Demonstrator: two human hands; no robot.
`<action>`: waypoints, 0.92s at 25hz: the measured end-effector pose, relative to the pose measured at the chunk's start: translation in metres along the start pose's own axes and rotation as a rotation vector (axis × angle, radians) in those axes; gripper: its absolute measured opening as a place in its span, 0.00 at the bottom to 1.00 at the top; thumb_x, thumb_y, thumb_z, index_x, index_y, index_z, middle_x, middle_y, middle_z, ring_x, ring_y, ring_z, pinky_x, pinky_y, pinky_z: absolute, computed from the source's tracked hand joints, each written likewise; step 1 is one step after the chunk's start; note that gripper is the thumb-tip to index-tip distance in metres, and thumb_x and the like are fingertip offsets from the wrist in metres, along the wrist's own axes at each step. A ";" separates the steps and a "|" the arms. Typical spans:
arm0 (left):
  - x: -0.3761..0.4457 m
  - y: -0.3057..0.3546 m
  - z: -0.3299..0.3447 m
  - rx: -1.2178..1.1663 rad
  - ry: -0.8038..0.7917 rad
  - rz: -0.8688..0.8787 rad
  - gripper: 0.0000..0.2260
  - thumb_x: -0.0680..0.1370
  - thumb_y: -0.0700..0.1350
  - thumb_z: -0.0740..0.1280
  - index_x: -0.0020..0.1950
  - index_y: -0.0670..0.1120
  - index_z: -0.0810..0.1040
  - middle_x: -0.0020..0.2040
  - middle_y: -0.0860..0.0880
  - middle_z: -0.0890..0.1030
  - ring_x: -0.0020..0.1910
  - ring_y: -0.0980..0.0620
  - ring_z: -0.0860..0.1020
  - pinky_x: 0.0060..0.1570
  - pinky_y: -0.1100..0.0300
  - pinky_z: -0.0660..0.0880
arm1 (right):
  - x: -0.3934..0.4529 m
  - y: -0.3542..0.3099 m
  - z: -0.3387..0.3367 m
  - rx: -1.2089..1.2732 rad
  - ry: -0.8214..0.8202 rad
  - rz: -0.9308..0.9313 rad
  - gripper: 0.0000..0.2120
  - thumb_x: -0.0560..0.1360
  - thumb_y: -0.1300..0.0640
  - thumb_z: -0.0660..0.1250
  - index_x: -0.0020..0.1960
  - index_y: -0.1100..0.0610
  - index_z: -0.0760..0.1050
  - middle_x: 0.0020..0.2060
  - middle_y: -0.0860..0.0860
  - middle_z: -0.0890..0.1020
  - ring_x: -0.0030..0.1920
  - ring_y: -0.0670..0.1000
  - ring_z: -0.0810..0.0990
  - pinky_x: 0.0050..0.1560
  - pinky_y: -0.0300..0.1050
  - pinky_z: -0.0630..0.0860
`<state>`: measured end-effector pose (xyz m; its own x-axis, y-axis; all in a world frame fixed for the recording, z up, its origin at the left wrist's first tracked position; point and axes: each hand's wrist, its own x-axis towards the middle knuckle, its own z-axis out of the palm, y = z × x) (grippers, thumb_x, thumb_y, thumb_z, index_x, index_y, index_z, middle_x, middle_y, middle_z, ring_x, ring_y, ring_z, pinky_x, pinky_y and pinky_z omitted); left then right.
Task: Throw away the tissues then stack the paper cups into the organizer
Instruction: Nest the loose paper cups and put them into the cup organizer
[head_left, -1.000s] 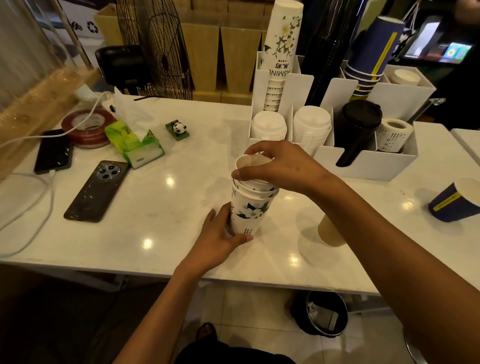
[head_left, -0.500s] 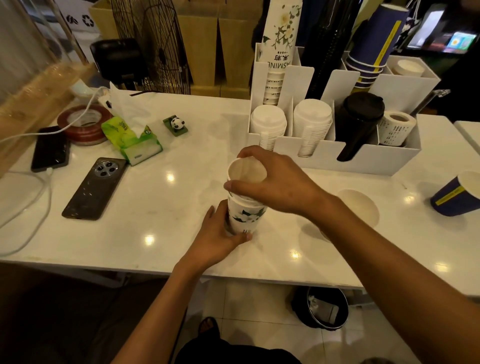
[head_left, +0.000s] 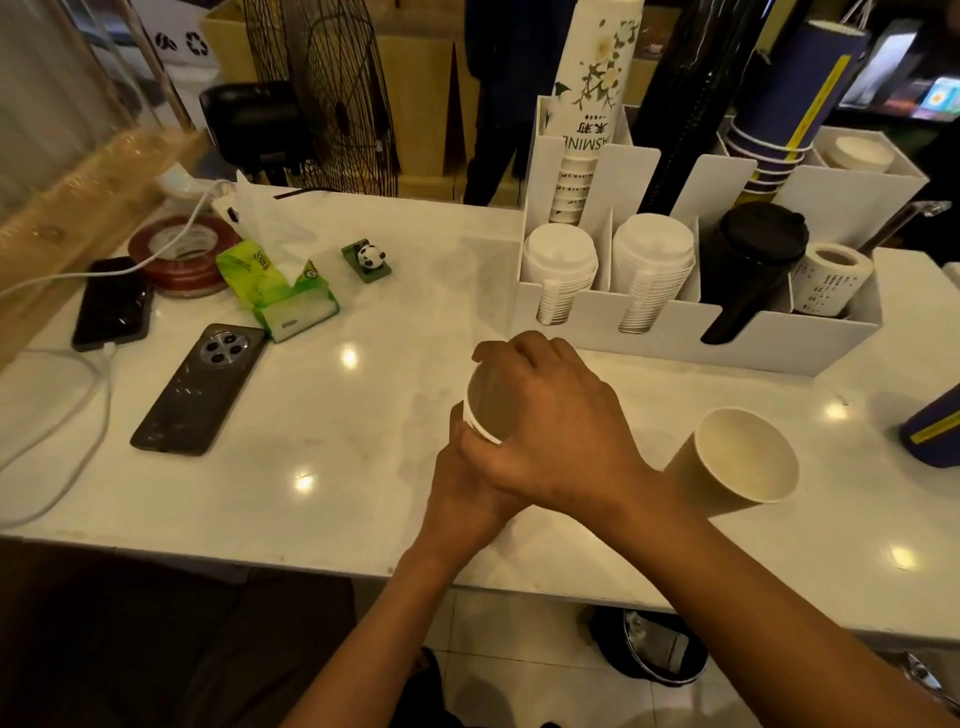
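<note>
Both hands on the cup stack (head_left: 485, 402), mid-counter, just in front of the organizer (head_left: 779, 338). Right hand (head_left: 550, 426) lies over the top w/ fingers curled round the rim, clamped on it; left hand (head_left: 467, 483) sits under the right, wrapped round the stack's lower part, mostly hidden. Stack tilts slightly left; only the open mouth shows. Just right of the right wrist: tan cup (head_left: 737, 462), tilted, mouth up, apart from the hands. Far right: blue cup (head_left: 935, 431), partly cut off at the frame edge. Left of the hands: phone (head_left: 200, 387), then tissue pack (head_left: 278, 291) farther back-left. Bin (head_left: 654, 647) on the floor below the right forearm.
</note>
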<state>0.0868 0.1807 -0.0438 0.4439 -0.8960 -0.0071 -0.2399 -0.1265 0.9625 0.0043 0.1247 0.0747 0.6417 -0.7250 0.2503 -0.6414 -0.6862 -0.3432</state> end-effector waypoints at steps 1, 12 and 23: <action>-0.001 -0.002 0.002 -0.027 0.032 0.006 0.38 0.60 0.79 0.67 0.64 0.63 0.68 0.53 0.71 0.78 0.54 0.67 0.78 0.51 0.68 0.77 | 0.000 -0.001 0.001 0.002 0.013 0.010 0.30 0.68 0.38 0.69 0.67 0.48 0.74 0.58 0.49 0.79 0.57 0.52 0.76 0.46 0.50 0.80; 0.001 -0.002 0.003 0.004 -0.062 0.124 0.27 0.71 0.60 0.64 0.70 0.63 0.62 0.67 0.59 0.72 0.67 0.60 0.72 0.64 0.65 0.66 | -0.003 -0.001 0.001 0.065 0.028 0.018 0.32 0.71 0.28 0.62 0.67 0.45 0.75 0.62 0.43 0.79 0.60 0.48 0.75 0.53 0.45 0.76; -0.007 0.000 -0.048 0.195 0.065 0.207 0.37 0.63 0.53 0.82 0.69 0.60 0.70 0.66 0.56 0.74 0.65 0.56 0.72 0.61 0.62 0.73 | -0.022 0.036 -0.015 0.644 0.089 0.166 0.19 0.69 0.40 0.69 0.58 0.43 0.77 0.56 0.37 0.79 0.59 0.41 0.78 0.54 0.38 0.78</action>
<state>0.1251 0.2075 -0.0304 0.4207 -0.8831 0.2077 -0.4899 -0.0284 0.8713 -0.0393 0.1146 0.0705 0.5013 -0.8389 0.2120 -0.3314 -0.4126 -0.8485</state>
